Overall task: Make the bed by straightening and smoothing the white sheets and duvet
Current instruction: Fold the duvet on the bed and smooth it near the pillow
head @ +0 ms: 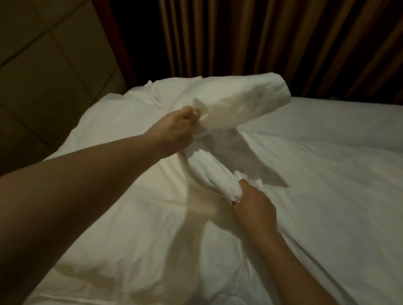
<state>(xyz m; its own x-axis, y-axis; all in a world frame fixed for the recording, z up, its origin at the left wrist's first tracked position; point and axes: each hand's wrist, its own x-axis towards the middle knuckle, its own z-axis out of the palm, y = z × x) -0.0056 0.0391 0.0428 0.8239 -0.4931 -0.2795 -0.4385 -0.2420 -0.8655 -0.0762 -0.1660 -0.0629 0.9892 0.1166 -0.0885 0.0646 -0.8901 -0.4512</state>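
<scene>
Nearest the camera, the duvet (138, 232) lies bunched and creased over the near left part of the bed, soft folds running toward the near edge. It is white, thick and puffy, with a dim yellowish cast from the low light.

Just beyond, the right hand (255, 206) is curled round a gathered wad of the duvet's edge, gripping it low, close to the mattress. Further out and higher, the left hand (173, 131) pinches another stretch of the same edge with closed fingers, lifting it so that a flap (245, 97) of the cloth stands up and curls over toward the far side.

To the right, the sheet (340, 178) lies flat and fairly smooth across the mattress, out to the far edge, with only faint creases fanning from the lifted cloth.

The step in hand looks like finding and opening out the duvet's edge, early in the job. The next move probably calls for drawing the two hands apart to stretch that edge straight, then laying it flat over the sheet; the bulk heaped on the left will likely drag.

Behind the bed stand a padded headboard (40, 50) at the left and pleated curtains (280, 37) along the far side.
</scene>
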